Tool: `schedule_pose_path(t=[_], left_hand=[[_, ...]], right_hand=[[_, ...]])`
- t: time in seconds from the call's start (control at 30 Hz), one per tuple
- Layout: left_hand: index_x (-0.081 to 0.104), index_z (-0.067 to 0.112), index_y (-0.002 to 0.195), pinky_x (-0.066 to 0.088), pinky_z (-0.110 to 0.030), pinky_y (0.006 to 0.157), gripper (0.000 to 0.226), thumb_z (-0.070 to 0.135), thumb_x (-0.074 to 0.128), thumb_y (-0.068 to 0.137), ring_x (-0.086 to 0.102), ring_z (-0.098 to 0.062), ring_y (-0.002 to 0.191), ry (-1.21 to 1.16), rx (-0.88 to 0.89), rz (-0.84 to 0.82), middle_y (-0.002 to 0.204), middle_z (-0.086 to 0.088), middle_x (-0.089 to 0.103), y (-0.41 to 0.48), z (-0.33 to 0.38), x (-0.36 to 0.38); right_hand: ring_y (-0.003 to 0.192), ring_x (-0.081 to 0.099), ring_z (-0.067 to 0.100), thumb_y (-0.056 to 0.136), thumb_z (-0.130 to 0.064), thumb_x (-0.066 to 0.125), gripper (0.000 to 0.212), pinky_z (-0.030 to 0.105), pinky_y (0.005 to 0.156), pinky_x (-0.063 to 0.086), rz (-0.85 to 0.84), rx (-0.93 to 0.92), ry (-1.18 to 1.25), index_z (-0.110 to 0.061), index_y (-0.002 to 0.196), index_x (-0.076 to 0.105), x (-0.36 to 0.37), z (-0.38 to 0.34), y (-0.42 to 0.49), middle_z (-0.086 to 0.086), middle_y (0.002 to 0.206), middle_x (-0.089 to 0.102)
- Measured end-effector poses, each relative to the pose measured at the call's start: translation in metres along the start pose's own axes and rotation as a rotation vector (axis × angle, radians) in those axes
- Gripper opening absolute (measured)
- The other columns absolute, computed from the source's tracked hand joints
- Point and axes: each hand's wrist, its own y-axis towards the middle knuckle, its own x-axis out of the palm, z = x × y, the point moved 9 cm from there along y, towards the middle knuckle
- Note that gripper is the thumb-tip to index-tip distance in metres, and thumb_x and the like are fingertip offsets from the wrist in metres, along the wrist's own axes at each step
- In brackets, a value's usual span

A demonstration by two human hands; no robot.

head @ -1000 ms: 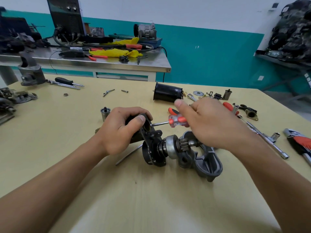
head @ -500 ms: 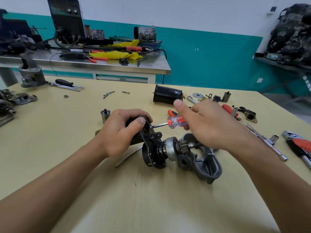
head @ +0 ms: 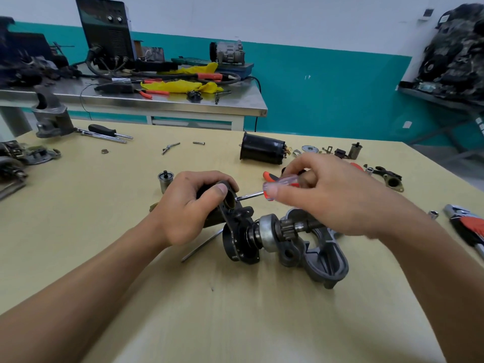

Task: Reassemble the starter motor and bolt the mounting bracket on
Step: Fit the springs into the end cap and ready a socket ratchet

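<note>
Both bare forearms are reached in from the near edge of the tabletop [head: 235, 326] and are angled toward each other near its middle. The left hand [head: 188, 208] is curled round the black end of the starter motor [head: 237, 231], knuckles up, with the thumb laid across the top of that part. The right hand [head: 337, 197] is held a little higher, its back turned upward, and the handle of the screwdriver [head: 281, 186] is pinched between thumb and fingertips. The right hand is slightly blurred.
</note>
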Motion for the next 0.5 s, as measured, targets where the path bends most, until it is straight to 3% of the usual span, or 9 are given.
schedule_pose_path(t=[0.07, 0.13, 0.27, 0.37, 0.5], left_hand=[[0.071, 0.014, 0.088, 0.04, -0.007, 0.051, 0.035, 0.039, 0.047, 0.082, 0.057, -0.002, 0.056, 0.002, -0.008, 0.013, 0.067, 0.009, 0.065, 0.0, 0.0, -0.001], [0.071, 0.014, 0.088, 0.04, -0.006, 0.051, 0.035, 0.039, 0.047, 0.082, 0.057, -0.002, 0.054, -0.01, -0.01, 0.006, 0.066, 0.011, 0.064, 0.0, 0.0, -0.001], [0.07, 0.012, 0.089, 0.039, -0.005, 0.052, 0.036, 0.038, 0.045, 0.084, 0.056, 0.0, 0.053, 0.017, 0.007, 0.007, 0.063, 0.016, 0.063, -0.001, 0.0, -0.001], [0.07, 0.012, 0.089, 0.038, -0.005, 0.05, 0.034, 0.037, 0.046, 0.084, 0.055, 0.001, 0.05, -0.004, 0.002, 0.022, 0.061, 0.016, 0.062, -0.002, 0.0, -0.002], [0.07, 0.017, 0.088, 0.041, -0.006, 0.052, 0.03, 0.037, 0.047, 0.084, 0.056, 0.001, 0.053, 0.003, 0.008, 0.042, 0.064, 0.013, 0.064, -0.005, 0.003, -0.001]], right_hand=[[0.065, 0.058, -0.009, 0.084, -0.059, 0.065, 0.031, 0.015, 0.055, 0.039, -0.053, -0.063, -0.011, -0.035, 0.103, 0.057, 0.002, -0.004, -0.002, -0.014, 0.081, 0.065], [0.063, 0.053, -0.007, 0.088, -0.055, 0.062, 0.025, 0.013, 0.053, 0.039, -0.017, -0.124, -0.048, -0.032, 0.099, 0.059, -0.001, -0.011, -0.002, -0.012, 0.075, 0.059], [0.048, 0.04, 0.009, 0.091, -0.061, 0.048, 0.047, 0.022, 0.045, 0.027, 0.025, -0.121, -0.155, -0.017, 0.076, 0.055, -0.001, -0.017, -0.002, -0.005, 0.058, 0.042], [0.051, 0.04, 0.012, 0.095, -0.06, 0.045, 0.051, 0.03, 0.05, 0.029, 0.023, -0.102, -0.18, -0.015, 0.072, 0.053, 0.002, -0.015, -0.002, -0.001, 0.06, 0.045], [0.045, 0.038, 0.01, 0.096, -0.058, 0.046, 0.053, 0.031, 0.048, 0.031, 0.046, -0.088, -0.117, -0.014, 0.067, 0.052, 0.001, -0.015, -0.003, -0.002, 0.054, 0.043]])
